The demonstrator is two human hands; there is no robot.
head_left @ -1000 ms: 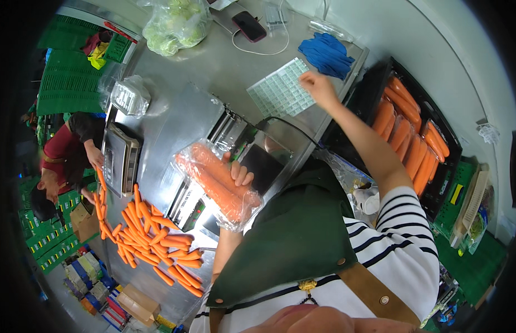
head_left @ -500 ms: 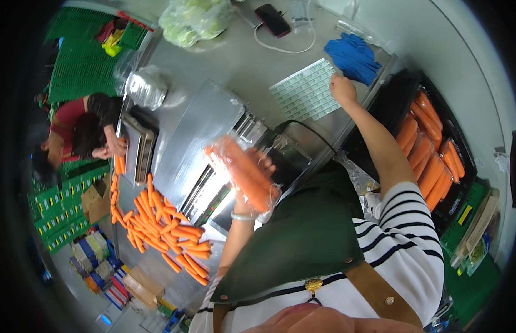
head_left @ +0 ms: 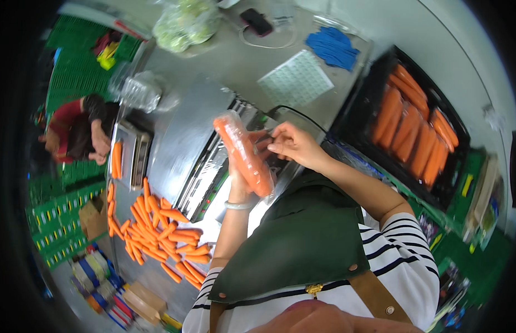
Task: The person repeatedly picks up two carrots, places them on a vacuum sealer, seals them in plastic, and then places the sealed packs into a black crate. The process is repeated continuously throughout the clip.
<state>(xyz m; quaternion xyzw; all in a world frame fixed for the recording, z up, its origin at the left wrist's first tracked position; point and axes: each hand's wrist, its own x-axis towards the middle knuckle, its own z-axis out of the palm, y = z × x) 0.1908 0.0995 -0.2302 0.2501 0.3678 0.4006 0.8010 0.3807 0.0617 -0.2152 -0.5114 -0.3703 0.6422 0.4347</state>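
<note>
My left hand is closed around a pack of carrots in clear film, held tilted above the metal wrapping machine. My right hand is beside the pack, its thumb and forefinger pinched close to my left fingertips. Whatever lies between them is too small to make out. Beyond my right hand, a sheet of pale green labels lies on the steel table.
A black crate holds several wrapped carrot packs at the right. Loose carrots lie heaped at the left, beside a scale where another person works. Blue gloves, a phone and bagged greens lie toward the back.
My right hand has come from the label sheet to the carrot pack. The pack stays in my left hand, turned slightly more upright. At the scale, the other person's hand has drawn back from the carrots.
</note>
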